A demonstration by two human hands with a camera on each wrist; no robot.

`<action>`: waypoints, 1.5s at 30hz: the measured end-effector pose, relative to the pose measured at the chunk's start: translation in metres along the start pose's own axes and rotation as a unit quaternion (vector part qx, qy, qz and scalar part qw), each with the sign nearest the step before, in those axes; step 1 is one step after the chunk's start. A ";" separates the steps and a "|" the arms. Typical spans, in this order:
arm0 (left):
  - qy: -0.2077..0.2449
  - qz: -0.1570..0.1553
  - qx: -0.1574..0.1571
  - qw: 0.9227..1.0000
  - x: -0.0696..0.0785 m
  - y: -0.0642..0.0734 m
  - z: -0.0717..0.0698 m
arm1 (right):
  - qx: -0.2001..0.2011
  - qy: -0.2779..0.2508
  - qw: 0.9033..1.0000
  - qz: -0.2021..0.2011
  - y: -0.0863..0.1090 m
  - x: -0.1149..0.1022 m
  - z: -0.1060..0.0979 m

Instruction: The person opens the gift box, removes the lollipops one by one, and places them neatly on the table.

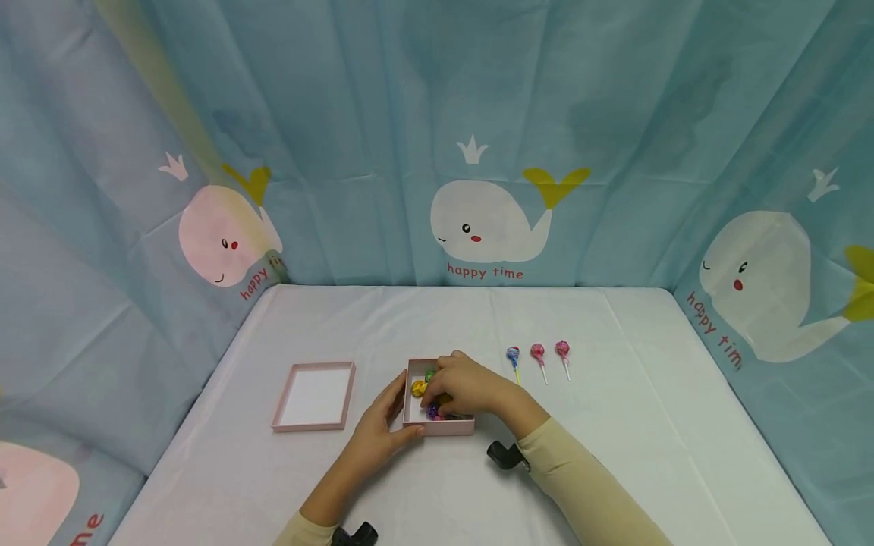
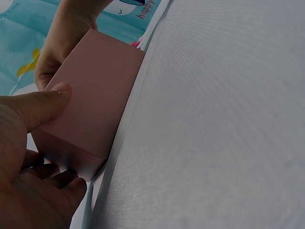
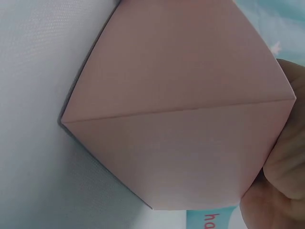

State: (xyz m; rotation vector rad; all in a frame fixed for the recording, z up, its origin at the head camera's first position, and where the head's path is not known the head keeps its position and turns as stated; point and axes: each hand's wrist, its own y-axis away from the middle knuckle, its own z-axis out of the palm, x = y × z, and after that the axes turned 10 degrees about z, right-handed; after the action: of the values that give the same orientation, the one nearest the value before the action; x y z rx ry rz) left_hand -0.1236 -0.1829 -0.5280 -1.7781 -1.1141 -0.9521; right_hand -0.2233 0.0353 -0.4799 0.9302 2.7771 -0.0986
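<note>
A pink open box (image 1: 448, 428) stands on the table with several wrapped lollipops inside, among them a yellow lollipop (image 1: 419, 388), a green lollipop (image 1: 429, 375) and a purple lollipop (image 1: 433, 412). My left hand (image 1: 382, 425) holds the box at its left front corner; in the left wrist view, the thumb (image 2: 52, 102) presses the front wall and the other fingers lie along the side. Over the right part of the box, my right hand (image 1: 471, 385) reaches down inside with bent fingers. The walls hide its fingertips in both wrist views, so whether they pinch a lollipop is unclear.
Left of the box lies a pink-rimmed lid (image 1: 348, 394), white inside. To the right, one blue lollipop (image 1: 513, 354) and two pink lollipops (image 1: 538, 352) lie in a row. A whale-print curtain (image 1: 382, 152) surrounds the white table (image 1: 655, 425).
</note>
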 end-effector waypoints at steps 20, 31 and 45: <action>-0.009 0.020 0.005 1.000 0.001 -0.002 -0.002 | 0.024 -0.057 0.998 0.026 -0.003 0.002 0.000; 0.002 0.007 -0.001 1.000 0.000 -0.002 -0.001 | 0.095 -0.209 0.971 0.063 0.008 0.002 -0.002; -0.004 -0.002 0.008 1.000 0.002 -0.002 0.002 | 0.222 -0.303 0.917 0.130 0.039 -0.007 -0.021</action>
State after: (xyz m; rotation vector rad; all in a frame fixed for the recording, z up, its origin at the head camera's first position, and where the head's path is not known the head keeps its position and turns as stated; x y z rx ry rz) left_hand -0.1244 -0.1801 -0.5266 -1.7688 -1.1272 -0.9383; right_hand -0.1981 0.0655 -0.4580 1.1196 2.0641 -0.8478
